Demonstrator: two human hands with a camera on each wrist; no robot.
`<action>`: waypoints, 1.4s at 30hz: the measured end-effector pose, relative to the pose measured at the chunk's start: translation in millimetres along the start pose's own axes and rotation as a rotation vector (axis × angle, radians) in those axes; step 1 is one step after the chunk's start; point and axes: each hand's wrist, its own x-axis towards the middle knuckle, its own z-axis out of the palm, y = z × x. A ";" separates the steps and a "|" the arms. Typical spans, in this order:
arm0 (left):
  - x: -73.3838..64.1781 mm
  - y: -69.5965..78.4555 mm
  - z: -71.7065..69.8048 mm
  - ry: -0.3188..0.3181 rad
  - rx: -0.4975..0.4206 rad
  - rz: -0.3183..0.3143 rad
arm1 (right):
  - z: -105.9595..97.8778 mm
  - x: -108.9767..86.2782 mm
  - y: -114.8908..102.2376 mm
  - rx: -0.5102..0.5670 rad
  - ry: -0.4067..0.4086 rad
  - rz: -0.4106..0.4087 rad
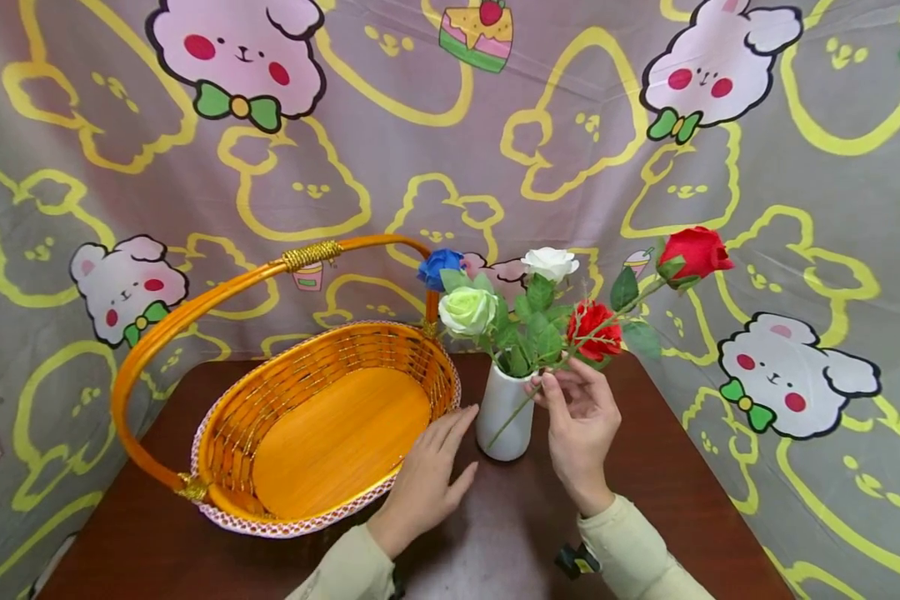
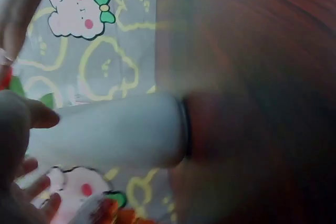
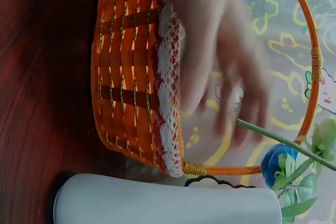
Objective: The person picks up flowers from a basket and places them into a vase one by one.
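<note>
A white vase [image 1: 505, 417] stands on the table and holds white, pale green, blue and red roses. My right hand [image 1: 583, 425] pinches the green stem of a long red rose [image 1: 693, 254] beside the vase's mouth. The rose's bloom leans out to the upper right, and its bare stem end slants down in front of the vase. In the right wrist view, that cut stem [image 3: 283, 142] hangs in the air. My left hand [image 1: 431, 475] is between the basket and the vase, fingers extended and holding nothing; it is blurred in the right wrist view.
An orange woven basket [image 1: 292, 527] with a lace-trimmed rim and a tall arched handle [image 1: 195, 304] sits left of the vase. The dark wood table [image 1: 675, 492] ends at a patterned curtain [image 1: 420, 150] behind and on both sides.
</note>
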 end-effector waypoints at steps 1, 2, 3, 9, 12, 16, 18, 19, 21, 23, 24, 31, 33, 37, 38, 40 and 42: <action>5.7 1.2 8.9 -0.034 -0.046 -0.070 | -0.5 0.3 -0.3 -0.001 0.003 -0.002; 11.7 2.4 16.0 -0.058 -0.098 -0.137 | -1.0 0.6 -0.5 0.000 0.003 -0.004; 18.1 3.2 22.2 -0.070 -0.146 -0.191 | -1.7 1.0 -0.7 0.004 0.004 -0.006; 47.6 4.4 47.7 -0.117 -0.355 -0.335 | -7.6 3.3 -1.7 0.041 0.009 -0.024; 52.2 2.3 56.9 -0.158 -0.393 -0.357 | -10.9 3.9 -1.4 0.053 0.010 -0.028; 52.1 1.6 66.0 -0.161 -0.354 -0.371 | -14.4 5.6 -2.2 0.054 0.009 -0.032; 50.3 3.1 70.0 -0.138 -0.302 -0.379 | -15.4 6.1 -2.9 0.050 0.015 -0.032; 49.4 4.3 71.9 -0.122 -0.276 -0.380 | -15.8 6.2 -3.3 0.052 0.017 -0.032; 47.8 7.7 75.7 -0.089 -0.214 -0.384 | -16.3 6.6 -3.9 0.055 0.022 -0.033; 47.1 11.6 78.5 -0.054 -0.167 -0.389 | -16.9 7.0 -3.9 0.056 0.025 -0.036; 47.2 13.3 79.8 -0.041 -0.149 -0.390 | -17.3 7.4 -3.9 0.058 0.027 -0.037; 48.2 12.1 82.4 -0.080 -0.329 -0.412 | -20.5 8.8 -4.0 0.045 0.037 -0.046; 48.1 8.1 82.2 -0.110 -0.383 -0.413 | -22.4 8.9 -4.4 0.038 0.036 -0.048; 49.1 4.3 86.8 -0.074 -0.324 -0.394 | -26.1 10.4 -3.8 0.005 0.046 -0.045; 49.6 4.8 88.5 -0.051 -0.286 -0.384 | -27.0 11.3 -3.5 -0.002 0.048 -0.045; 51.0 6.9 92.4 0.008 -0.211 -0.372 | -28.1 12.9 -2.5 -0.015 0.054 -0.044; 52.1 8.7 95.1 0.058 -0.172 -0.368 | -28.9 14.4 -1.7 -0.012 0.058 -0.043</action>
